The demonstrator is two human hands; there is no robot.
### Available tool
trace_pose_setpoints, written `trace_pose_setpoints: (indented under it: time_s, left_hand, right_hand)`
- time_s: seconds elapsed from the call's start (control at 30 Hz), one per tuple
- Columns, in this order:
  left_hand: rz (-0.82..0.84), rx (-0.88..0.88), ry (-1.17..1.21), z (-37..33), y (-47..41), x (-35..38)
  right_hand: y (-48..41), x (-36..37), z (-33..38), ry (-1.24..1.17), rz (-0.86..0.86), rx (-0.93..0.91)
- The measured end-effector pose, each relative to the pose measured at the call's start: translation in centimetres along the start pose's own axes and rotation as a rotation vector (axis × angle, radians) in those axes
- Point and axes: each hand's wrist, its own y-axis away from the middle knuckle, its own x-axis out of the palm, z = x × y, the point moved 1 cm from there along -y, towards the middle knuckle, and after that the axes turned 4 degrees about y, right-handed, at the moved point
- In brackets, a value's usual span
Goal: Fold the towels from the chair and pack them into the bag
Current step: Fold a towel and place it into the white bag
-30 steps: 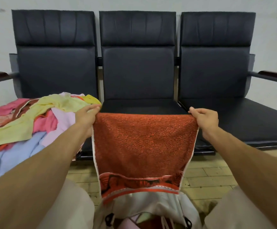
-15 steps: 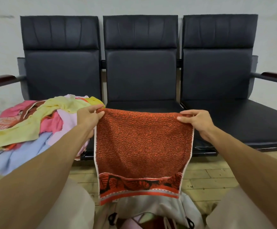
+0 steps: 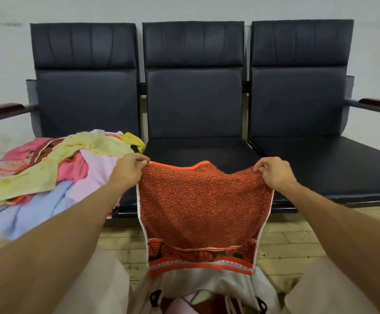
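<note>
I have the left grip [image 3: 128, 171] pinched on one top corner of the rust-red towel [image 3: 202, 205] and the right grip [image 3: 272, 172] pinched on the other. The towel hangs spread between them, top edge sagging in the middle, patterned border lowest. It hangs in front of the middle chair seat [image 3: 198, 150], above the open beige bag [image 3: 207, 288]. The pile of loose towels [image 3: 55, 173] lies on the left chair, just beside my left grip
</note>
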Motion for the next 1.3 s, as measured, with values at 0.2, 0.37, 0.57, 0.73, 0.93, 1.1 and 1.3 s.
trace_pose_setpoints:
  time_s: [0.2, 0.37, 0.57, 0.73, 0.93, 1.1, 1.3]
  left_hand:
    - [0.153, -0.373, 0.582, -0.5, 0.3, -0.6]
    - [0.193, -0.494, 0.733, -1.1, 0.4, -1.1]
    - [0.298, -0.173, 0.317, -1.1, 0.7, -1.0]
    - [0.233, 0.107, -0.168, -0.4, 0.7, -0.3]
    - [-0.001, 0.152, -0.075, -0.4, -0.2, 0.0]
    - [-0.100, 0.073, 0.182, -1.3, -0.2, -0.1]
    - [-0.069, -0.012, 0.247, -1.5, -0.1, 0.2]
  right_hand:
    - [-0.7, 0.3, -0.5, -0.235, 0.042, 0.108]
    - [-0.4, -0.3, 0.5, -0.578, 0.080, 0.198]
    - [0.0, -1.2, 0.3, -0.473, 0.216, 0.161]
    - [-0.2, -0.7, -0.5, -0.143, 0.281, 0.058]
    - [-0.7, 0.1, -1.3, 0.425, 0.104, -0.155]
    - [-1.4, 0.3, -0.9, 0.217, -0.028, -0.113]
    - [-0.4, 0.0, 1.4, -0.269, -0.036, 0.029]
